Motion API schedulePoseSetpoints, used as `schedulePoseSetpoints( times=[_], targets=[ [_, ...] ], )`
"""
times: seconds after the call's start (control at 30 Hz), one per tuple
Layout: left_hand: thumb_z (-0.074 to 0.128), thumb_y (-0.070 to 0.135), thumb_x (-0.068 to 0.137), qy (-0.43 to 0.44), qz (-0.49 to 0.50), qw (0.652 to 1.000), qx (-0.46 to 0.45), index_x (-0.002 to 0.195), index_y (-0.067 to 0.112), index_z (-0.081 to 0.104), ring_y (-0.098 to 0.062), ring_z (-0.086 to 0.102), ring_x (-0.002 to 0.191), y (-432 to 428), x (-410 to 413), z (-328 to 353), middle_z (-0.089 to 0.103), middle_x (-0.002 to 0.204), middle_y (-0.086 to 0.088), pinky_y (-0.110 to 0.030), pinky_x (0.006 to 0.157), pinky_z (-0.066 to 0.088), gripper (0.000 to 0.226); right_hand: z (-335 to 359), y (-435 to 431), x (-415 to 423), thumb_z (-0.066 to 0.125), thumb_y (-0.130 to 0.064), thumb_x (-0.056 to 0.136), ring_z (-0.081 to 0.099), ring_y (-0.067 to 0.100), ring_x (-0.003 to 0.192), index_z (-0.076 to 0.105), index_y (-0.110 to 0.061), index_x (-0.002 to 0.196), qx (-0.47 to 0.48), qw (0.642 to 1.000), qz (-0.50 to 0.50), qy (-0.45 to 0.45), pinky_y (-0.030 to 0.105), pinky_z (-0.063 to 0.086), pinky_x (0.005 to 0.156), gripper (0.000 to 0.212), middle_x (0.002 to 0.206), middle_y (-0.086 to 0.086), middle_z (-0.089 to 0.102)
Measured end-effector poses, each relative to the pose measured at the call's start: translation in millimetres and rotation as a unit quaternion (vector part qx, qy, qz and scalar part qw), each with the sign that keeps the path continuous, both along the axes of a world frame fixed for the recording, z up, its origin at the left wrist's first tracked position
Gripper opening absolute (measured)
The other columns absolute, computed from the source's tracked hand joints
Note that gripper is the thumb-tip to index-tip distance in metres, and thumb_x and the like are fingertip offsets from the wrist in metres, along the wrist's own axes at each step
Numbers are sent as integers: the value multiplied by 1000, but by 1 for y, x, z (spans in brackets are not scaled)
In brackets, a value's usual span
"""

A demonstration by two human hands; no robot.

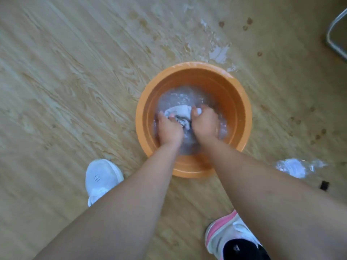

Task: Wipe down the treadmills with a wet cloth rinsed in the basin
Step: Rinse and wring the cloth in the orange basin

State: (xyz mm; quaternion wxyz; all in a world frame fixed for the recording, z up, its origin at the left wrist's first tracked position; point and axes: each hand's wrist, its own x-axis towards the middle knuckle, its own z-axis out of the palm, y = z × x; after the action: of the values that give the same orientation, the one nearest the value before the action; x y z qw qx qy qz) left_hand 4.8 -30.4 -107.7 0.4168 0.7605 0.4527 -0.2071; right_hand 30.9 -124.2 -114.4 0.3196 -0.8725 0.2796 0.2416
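Wood floor (pixel 75 72) | orange basin (pixel 242 102) | left hand (pixel 169 128), right hand (pixel 204 124) both clutch wet cloth (pixel 180 112)

One basin (pixel 234 94), orange. One cloth (pixel 180 111) in it. Two hands: left hand (pixel 169 128), right hand (pixel 205 122). Two shoes: white shoe (pixel 102 177) near left, pink-trimmed shoe (pixel 223 233) near right. One crumpled plastic bottle (pixel 296 167), right. One small black square (pixel 324 185), right. One metal frame (pixel 336 38), far right.

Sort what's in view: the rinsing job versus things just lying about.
Job: orange basin, water, white cloth, left hand and right hand gripping it.
Lying about: crumpled clear plastic, small black piece, metal frame.
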Motion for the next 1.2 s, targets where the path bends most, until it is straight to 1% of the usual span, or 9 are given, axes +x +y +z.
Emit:
schedulePoseSetpoints(
  times=[0.13,0.23,0.37,0.5,0.57,0.8,0.9,1.03,1.2],
  targets=[
    [49,53,95,28,94,983,-153,108,14,73,-36,69,107,-10,9,5,74,113,-17,-45,97,54,48,20,30,-12,70,-48,96,56,15,58,54,-18,58,197,968,-155,15,34,44,63,51,54,-7,58],
    [53,69,82,42,216,934,-282,90,19,77,-27,75,90,-14,3,33,79,98,-6,-37,78,58,56,50,32,-13,76,-41,90,55,15,59,52,-21,64,192,973,-130,-3,35,48,62,40,57,-10,56],
    [55,49,92,-26,203,945,-256,80,27,72,-22,70,81,-14,-2,74,74,80,0,-35,70,53,31,104,16,-8,65,-46,96,56,26,76,48,-20,84,102,994,-7,-29,38,37,68,33,71,-3,58],
    [61,48,98,3,263,926,-272,87,17,73,-22,72,70,-18,11,115,75,78,-3,-25,50,51,36,139,12,-11,56,-57,99,59,34,80,47,-23,75,86,996,-5,-21,40,42,68,43,78,7,66],
    [68,51,96,16,271,921,-279,82,14,74,-18,72,61,-24,20,131,75,72,-3,-27,51,55,40,146,10,-9,49,-56,97,67,37,86,64,-18,78,96,995,-25,-15,43,51,72,45,87,13,75],
    [64,32,98,16,108,977,-184,61,13,59,-21,46,44,-34,31,164,49,46,0,-20,42,27,42,122,-3,9,64,-43,91,73,32,81,75,-8,89,195,956,-197,94,45,59,74,37,92,19,78],
    [62,38,96,-2,85,983,-161,63,14,63,-23,47,43,-34,26,181,52,50,-2,-24,45,31,41,113,-10,12,68,-45,86,75,34,80,75,-7,85,192,953,-195,128,40,55,69,39,81,11,77],
    [65,51,78,-48,28,991,-125,75,8,69,-25,60,61,-20,16,201,68,66,-11,-37,62,47,44,116,-27,14,63,-63,85,76,36,89,71,-6,76,146,973,-143,111,50,61,85,58,87,15,78],
    [70,37,95,-99,-112,989,11,92,20,53,-26,58,80,12,16,225,60,80,3,-34,72,41,24,176,-23,4,59,-71,94,54,25,58,56,-14,69,155,965,-206,41,34,44,58,62,65,5,57]
  ],
)
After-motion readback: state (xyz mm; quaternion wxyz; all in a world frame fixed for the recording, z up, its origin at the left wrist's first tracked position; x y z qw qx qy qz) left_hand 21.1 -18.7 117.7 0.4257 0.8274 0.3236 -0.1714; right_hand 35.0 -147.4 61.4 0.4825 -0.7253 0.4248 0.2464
